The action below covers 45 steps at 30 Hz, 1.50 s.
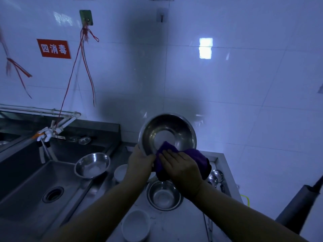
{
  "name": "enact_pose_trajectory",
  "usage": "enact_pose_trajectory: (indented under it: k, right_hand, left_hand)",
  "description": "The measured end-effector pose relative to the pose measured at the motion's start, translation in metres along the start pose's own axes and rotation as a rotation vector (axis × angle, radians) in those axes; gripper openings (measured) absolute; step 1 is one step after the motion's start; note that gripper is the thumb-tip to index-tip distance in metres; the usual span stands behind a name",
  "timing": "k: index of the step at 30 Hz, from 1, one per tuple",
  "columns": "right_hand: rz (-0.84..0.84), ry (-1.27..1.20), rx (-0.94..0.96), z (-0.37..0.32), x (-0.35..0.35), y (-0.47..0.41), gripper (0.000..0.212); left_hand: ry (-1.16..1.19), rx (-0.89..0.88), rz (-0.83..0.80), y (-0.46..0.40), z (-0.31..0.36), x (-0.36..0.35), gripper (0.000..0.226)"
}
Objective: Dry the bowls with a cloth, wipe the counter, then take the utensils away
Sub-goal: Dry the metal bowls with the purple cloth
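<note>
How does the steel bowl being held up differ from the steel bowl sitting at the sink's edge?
The held bowl is lifted and tipped toward the camera; the sink-edge bowl sits upright, slightly tilted. The held bowl is gripped by the left hand while the right hand presses a purple cloth into it; the sink-edge bowl is untouched. The held bowl looks larger. Both are shiny metal.

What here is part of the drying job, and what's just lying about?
Part of the job: held steel bowl, purple cloth, left hand, right hand, steel bowl by the sink, steel bowl on the counter, white bowl, ladles.

Just there: tap, red sign, wall hook.
</note>
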State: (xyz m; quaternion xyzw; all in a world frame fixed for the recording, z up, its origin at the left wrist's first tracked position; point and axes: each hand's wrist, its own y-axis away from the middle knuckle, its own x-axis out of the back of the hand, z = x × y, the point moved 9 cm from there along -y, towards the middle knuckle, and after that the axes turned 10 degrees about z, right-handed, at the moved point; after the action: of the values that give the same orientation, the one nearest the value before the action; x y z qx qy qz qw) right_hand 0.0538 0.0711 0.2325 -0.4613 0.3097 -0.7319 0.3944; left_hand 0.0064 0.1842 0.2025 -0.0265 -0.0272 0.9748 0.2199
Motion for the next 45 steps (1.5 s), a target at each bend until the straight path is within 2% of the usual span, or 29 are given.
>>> enact_pose_trajectory:
  k: [3,8,10,12,14,18,20,22,24,25,28,30,36,40,45]
  right_hand:
    - [-0.013,-0.015,0.061,-0.005,0.0,0.011,0.028]
    - [-0.105,-0.105,0.321,0.003,0.003,0.027,0.022]
    - [-0.14,-0.111,0.389,0.009,0.005,0.028,0.022]
    - [-0.152,-0.102,0.341,0.015,0.006,0.023,0.022]
    - [-0.136,-0.114,0.223,0.015,0.006,0.015,0.022]
    - [-0.182,-0.142,-0.009,0.005,-0.009,0.007,0.035]
    - [-0.25,-0.194,-0.103,-0.001,-0.017,0.011,0.042]
    - [-0.388,-0.209,-0.152,-0.005,-0.029,0.017,0.059]
    - [-0.522,-0.243,-0.122,-0.008,-0.041,0.026,0.073]
    - [-0.556,-0.244,-0.069,-0.007,-0.043,0.027,0.073]
    - [-0.65,-0.221,0.053,0.009,-0.044,0.024,0.062]
    - [-0.64,-0.109,0.092,0.022,-0.044,0.016,0.06]
    - [-0.771,-0.117,-0.019,0.026,-0.083,0.002,0.07]
    - [-0.772,-0.207,-0.006,0.009,-0.097,0.003,0.077]
    - [-0.843,-0.303,0.001,0.001,-0.105,0.025,0.059]
  left_hand:
    - [-0.066,-0.024,-0.052,-0.005,0.004,0.0,0.036]
    - [-0.414,-0.162,-0.275,-0.022,0.037,0.004,0.026]
    - [-0.489,-0.182,-0.296,-0.027,0.046,0.008,0.022]
    - [-0.446,-0.207,-0.171,-0.026,0.049,0.014,0.021]
    - [-0.304,-0.166,-0.062,-0.013,0.037,0.015,0.025]
    - [-0.012,0.076,-0.059,0.01,-0.005,-0.002,0.034]
    - [-0.02,0.096,-0.028,0.004,-0.008,0.003,0.037]
    - [-0.086,0.052,-0.029,-0.003,-0.002,0.009,0.034]
    - [-0.172,-0.031,-0.044,-0.01,0.008,0.014,0.032]
    - [-0.222,-0.073,-0.047,-0.013,0.013,0.016,0.032]
    - [-0.376,-0.135,-0.09,-0.023,0.018,0.021,0.033]
    - [-0.38,-0.117,-0.147,-0.024,0.016,0.018,0.036]
    - [-0.295,-0.059,-0.212,-0.03,0.012,0.012,0.044]
    - [-0.333,-0.086,-0.193,-0.045,0.015,0.016,0.035]
    - [-0.379,-0.115,-0.237,-0.066,0.012,0.017,0.047]
